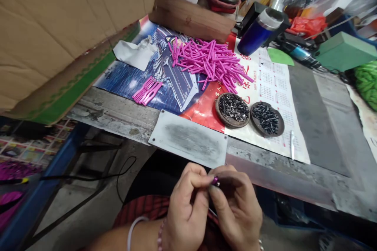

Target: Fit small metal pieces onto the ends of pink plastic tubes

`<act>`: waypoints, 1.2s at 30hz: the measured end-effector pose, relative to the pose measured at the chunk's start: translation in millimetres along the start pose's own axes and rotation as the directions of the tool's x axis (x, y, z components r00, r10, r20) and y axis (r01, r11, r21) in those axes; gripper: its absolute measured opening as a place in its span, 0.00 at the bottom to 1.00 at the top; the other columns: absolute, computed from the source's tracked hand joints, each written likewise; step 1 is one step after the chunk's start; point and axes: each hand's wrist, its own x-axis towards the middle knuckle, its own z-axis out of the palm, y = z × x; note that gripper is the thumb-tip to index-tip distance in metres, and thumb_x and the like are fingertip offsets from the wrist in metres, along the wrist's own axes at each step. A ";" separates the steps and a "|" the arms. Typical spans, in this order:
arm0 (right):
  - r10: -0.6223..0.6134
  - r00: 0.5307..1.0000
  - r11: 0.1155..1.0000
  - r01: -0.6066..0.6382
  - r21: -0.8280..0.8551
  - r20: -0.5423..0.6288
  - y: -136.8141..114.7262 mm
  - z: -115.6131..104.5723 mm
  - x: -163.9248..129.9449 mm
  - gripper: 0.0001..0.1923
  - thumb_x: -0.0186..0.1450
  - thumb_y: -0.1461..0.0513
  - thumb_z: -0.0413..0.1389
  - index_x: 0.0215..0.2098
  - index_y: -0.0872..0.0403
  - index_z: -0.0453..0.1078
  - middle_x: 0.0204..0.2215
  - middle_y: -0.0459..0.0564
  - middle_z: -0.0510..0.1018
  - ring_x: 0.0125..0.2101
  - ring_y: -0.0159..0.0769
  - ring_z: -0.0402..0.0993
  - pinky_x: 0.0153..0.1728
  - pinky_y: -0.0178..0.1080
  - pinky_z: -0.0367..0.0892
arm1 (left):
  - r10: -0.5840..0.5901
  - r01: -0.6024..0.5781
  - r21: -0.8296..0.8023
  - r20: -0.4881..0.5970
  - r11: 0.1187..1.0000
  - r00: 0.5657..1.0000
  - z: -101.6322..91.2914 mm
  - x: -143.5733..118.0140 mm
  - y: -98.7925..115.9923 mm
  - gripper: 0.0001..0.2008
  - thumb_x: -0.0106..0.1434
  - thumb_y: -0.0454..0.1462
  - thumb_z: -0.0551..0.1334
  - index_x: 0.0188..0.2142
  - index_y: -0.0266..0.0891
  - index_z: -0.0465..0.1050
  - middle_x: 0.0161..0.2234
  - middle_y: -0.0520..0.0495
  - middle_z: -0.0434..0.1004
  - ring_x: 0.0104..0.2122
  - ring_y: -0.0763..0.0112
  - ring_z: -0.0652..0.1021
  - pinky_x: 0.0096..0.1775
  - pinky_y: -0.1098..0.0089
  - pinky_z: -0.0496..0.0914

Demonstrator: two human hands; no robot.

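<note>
My left hand (187, 208) and my right hand (237, 208) meet low in the view, over my lap and in front of the table edge. Together their fingertips pinch one small pink plastic piece (215, 181); only its tip shows. On the table lies a big heap of pink plastic sticks (207, 60). A small neat bunch of pink sticks (146, 91) rests to its left. Two round shallow dishes hold small dark metal parts: the left dish (232, 110) and the right dish (267, 118).
A grey metal plate (188, 139) lies at the table's near edge. A large cardboard box (59, 19) fills the left. A blue cup (259, 31), a wooden block (191, 17), a green box (343, 51) and bags crowd the back. A crumpled white cloth (137, 53) lies near the box.
</note>
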 end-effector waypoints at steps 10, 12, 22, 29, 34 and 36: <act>-0.158 0.975 0.905 0.080 -0.418 -0.154 -2.4 9.9 1.0 0.07 0.73 0.65 0.54 0.35 0.51 0.67 0.26 0.41 0.75 0.24 0.28 0.73 0.27 0.30 0.66 | -0.029 0.029 0.014 -0.005 0.999 1.000 3.2 -1.1 -2.4 0.09 0.72 0.28 0.54 0.41 0.43 0.68 0.36 0.52 0.67 0.36 0.75 0.73 0.41 0.78 0.71; -0.199 0.969 0.867 0.104 -0.487 -0.147 -4.9 10.6 5.4 0.12 0.74 0.65 0.51 0.31 0.51 0.64 0.22 0.40 0.70 0.21 0.28 0.68 0.25 0.32 0.63 | -0.018 0.018 0.011 -0.002 1.000 1.000 4.1 -1.1 -2.0 0.09 0.72 0.28 0.54 0.39 0.43 0.67 0.35 0.53 0.66 0.35 0.76 0.72 0.41 0.79 0.71; -0.147 0.981 0.948 0.103 -0.302 -0.128 4.2 12.3 9.6 0.15 0.76 0.63 0.47 0.29 0.52 0.62 0.24 0.42 0.67 0.23 0.28 0.65 0.26 0.32 0.61 | -0.055 0.056 -0.004 0.024 0.998 0.998 1.5 -5.3 -4.1 0.10 0.73 0.28 0.54 0.43 0.45 0.69 0.37 0.52 0.69 0.37 0.75 0.74 0.42 0.78 0.71; 0.162 0.986 0.987 -0.162 -0.024 0.025 4.6 8.4 12.5 0.29 0.79 0.52 0.37 0.20 0.52 0.54 0.16 0.39 0.55 0.16 0.27 0.50 0.17 0.34 0.51 | -0.054 0.054 -0.016 0.008 0.998 0.999 1.1 -2.9 -0.7 0.10 0.72 0.28 0.56 0.43 0.44 0.72 0.37 0.52 0.70 0.36 0.74 0.75 0.39 0.77 0.72; 0.070 0.994 0.997 -0.067 -0.041 0.079 -4.4 4.6 13.8 0.29 0.78 0.50 0.41 0.21 0.53 0.57 0.19 0.41 0.59 0.19 0.29 0.55 0.20 0.34 0.53 | -0.055 0.055 -0.037 -0.011 0.998 0.998 2.0 0.7 5.2 0.10 0.72 0.28 0.57 0.42 0.44 0.74 0.35 0.52 0.71 0.35 0.74 0.76 0.40 0.78 0.72; 0.060 0.995 0.998 -0.059 -0.015 0.084 -7.9 2.6 13.1 0.21 0.77 0.56 0.47 0.25 0.53 0.62 0.22 0.42 0.63 0.22 0.30 0.61 0.24 0.33 0.58 | -0.048 0.048 -0.035 -0.003 0.998 0.999 1.2 0.7 5.5 0.10 0.71 0.28 0.57 0.42 0.44 0.73 0.36 0.52 0.71 0.36 0.74 0.76 0.41 0.78 0.72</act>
